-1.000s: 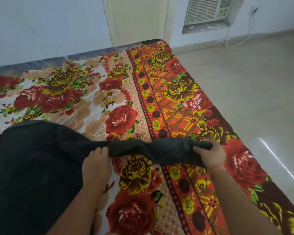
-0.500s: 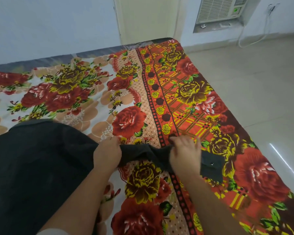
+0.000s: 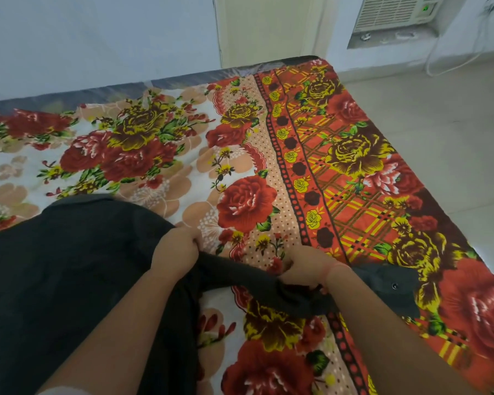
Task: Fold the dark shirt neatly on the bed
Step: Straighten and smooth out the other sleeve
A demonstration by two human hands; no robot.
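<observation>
Dark shirt [image 3: 69, 280] lies on the bed [image 3: 354, 195], its sleeve [image 3: 234, 269] gripped by left hand [image 3: 177, 249] and right hand [image 3: 303, 269].

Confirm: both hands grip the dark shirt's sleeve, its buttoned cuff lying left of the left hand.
Wrong side. The left hand and right hand do grip the sleeve, but the head view shows the buttoned cuff lying right of the right hand.

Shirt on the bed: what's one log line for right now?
dark shirt: lying on bed | left hand: grips sleeve by shoulder | right hand: grips sleeve near cuff | cuff: rests on bed | fold: unfinished
</observation>
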